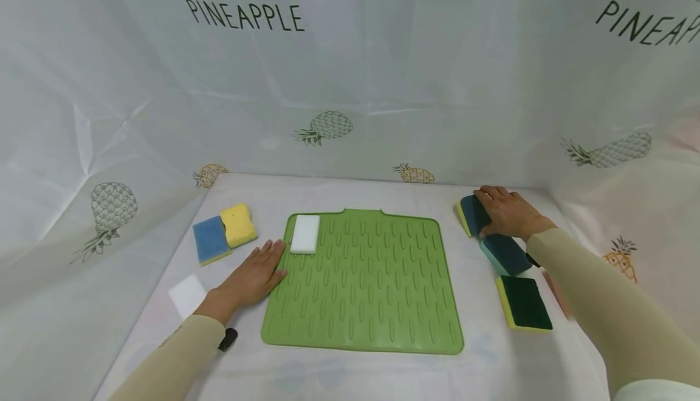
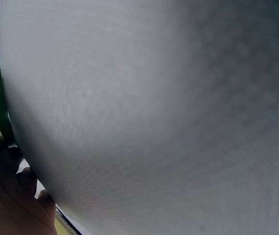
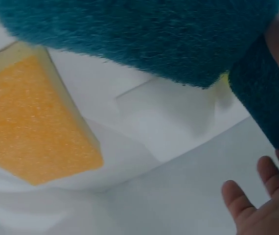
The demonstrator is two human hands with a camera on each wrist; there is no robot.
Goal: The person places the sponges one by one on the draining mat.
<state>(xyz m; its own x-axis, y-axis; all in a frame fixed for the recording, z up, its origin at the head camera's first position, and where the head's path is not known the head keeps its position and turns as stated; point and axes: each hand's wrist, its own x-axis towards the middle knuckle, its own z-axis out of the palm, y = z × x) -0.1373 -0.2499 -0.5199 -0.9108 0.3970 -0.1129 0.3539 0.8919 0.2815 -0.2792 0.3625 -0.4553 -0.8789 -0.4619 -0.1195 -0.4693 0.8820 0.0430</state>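
My left hand (image 1: 251, 279) rests with fingers extended at the left edge of a green ridged mat (image 1: 377, 285). A white sponge (image 1: 305, 234) lies in the mat's upper left corner. At the far right, my right hand (image 1: 505, 212) grips a dark blue scouring sponge (image 1: 473, 214) with a yellow side. In the right wrist view, thumb and fingers stand on opposite edges of that sponge (image 3: 264, 90). Just nearer lies a second dark scouring sponge (image 1: 507, 254) with a teal side. The left wrist view shows mostly blurred pale cloth and part of the left hand (image 2: 17, 200).
Nearer on the right lie a dark green and yellow sponge (image 1: 526, 304) and an orange-faced sponge (image 3: 39, 120), partly behind my forearm in the head view. On the left are a blue sponge (image 1: 211, 239), a yellow sponge (image 1: 238, 225) and a white piece (image 1: 188, 294). Pineapple-printed cloth (image 1: 383, 85) rises behind.
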